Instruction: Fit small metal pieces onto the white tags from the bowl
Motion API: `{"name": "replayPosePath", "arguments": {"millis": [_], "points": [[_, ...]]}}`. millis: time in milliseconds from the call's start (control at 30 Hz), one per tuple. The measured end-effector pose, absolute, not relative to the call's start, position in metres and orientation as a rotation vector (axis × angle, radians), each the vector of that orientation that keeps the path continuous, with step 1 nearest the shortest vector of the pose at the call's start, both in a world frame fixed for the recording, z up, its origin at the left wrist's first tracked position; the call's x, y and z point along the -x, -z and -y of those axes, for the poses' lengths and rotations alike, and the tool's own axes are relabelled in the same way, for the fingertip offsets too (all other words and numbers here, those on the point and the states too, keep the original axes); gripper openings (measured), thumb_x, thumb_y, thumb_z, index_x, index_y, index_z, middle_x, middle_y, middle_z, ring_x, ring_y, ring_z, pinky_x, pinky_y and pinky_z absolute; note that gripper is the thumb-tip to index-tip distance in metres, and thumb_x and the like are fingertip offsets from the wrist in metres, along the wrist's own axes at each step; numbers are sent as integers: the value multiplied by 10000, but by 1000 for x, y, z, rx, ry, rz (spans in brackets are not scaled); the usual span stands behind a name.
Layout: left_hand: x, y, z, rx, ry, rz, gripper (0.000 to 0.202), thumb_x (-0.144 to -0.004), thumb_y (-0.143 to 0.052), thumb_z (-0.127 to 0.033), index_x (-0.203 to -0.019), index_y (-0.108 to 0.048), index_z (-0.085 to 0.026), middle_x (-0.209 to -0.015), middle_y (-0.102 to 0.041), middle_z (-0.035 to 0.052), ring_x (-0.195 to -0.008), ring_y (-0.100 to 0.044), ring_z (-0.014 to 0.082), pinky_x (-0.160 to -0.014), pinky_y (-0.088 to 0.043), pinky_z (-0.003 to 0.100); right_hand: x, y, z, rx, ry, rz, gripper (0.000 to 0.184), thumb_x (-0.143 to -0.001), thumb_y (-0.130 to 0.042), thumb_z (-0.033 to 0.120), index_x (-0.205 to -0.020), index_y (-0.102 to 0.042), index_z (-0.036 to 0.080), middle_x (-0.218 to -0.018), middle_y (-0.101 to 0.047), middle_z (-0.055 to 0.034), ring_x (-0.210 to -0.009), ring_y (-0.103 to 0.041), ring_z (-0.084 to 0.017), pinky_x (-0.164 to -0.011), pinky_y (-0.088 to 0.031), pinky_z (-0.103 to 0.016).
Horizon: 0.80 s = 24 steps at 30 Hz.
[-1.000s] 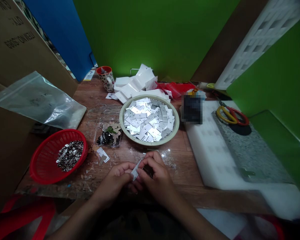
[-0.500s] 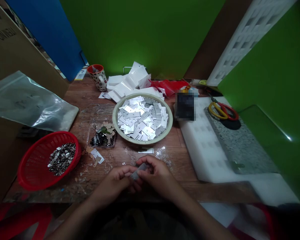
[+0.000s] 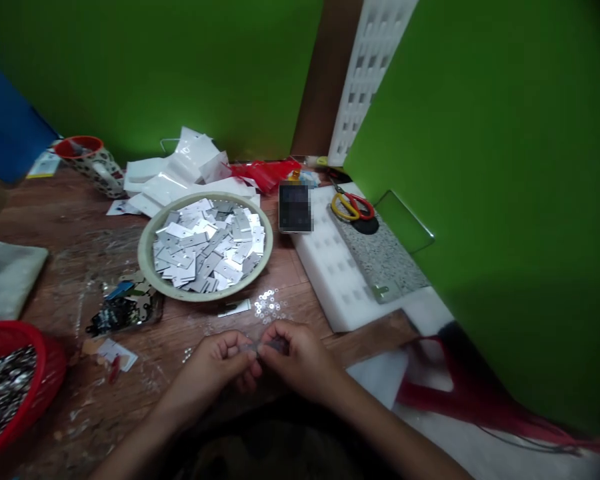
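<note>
The view had swung rightward. Left hand and right hand pinched 1 grey plate, apparently adjusting it; steadiness seemed needed next.

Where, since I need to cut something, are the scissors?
In the head view, the scissors lie right of centre, at the far end of the speckled slab.

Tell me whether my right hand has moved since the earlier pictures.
Yes, to the right. Judged against the white foam block, your right hand is now closer to it, with less table between them than before.
</note>
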State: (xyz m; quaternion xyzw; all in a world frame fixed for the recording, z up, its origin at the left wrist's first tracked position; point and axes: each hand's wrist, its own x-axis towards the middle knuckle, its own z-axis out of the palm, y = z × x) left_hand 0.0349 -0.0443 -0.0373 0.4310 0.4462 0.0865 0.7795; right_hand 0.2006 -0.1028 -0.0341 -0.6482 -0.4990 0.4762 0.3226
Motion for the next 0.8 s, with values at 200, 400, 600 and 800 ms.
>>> {"name": "replayPosePath", "arguments": {"millis": [200,400,600,800], "points": [[-51,35,41,-840,-212,-943,186,-727,-676,-272,-675,-578,-123,-572,-664,25,-437,-560,86,-437,-403,171,-220,37,111,1517,-1626,688,227,-789,-616,371,-855,-627,154,-622,-596,37,-484,-506,-75,-477,-383,-188],[-47,35,41,-795,-226,-952,157,-732,-663,-252,-703,-587,-117,-617,-693,62,-461,-595,101,-441,-410,172,-225,42,117,1462,-1642,584,299,-712,-700,423,-764,-596,147,-614,-632,20,-475,-542,-78,-479,-413,-191],[-46,47,45,-908,-196,-993,292,-714,-721,-379,-660,-555,-145,-505,-635,10,-358,-495,73,-375,-341,162,-218,46,128,1454,-1599,581,331,-720,-705,473,-759,-623,154,-641,-641,12,-512,-550,-87,-513,-429,-201],[-37,57,42,-951,-156,-1062,367,-701,-730,-485,-666,-572,-157,-518,-601,-19,-391,-468,73,-384,-357,168,-269,81,202,1800,-726,202,512,-682,-685,624,-518,-460,194,-424,-415,56,-396,-369,-78,-384,-303,-207]]}}
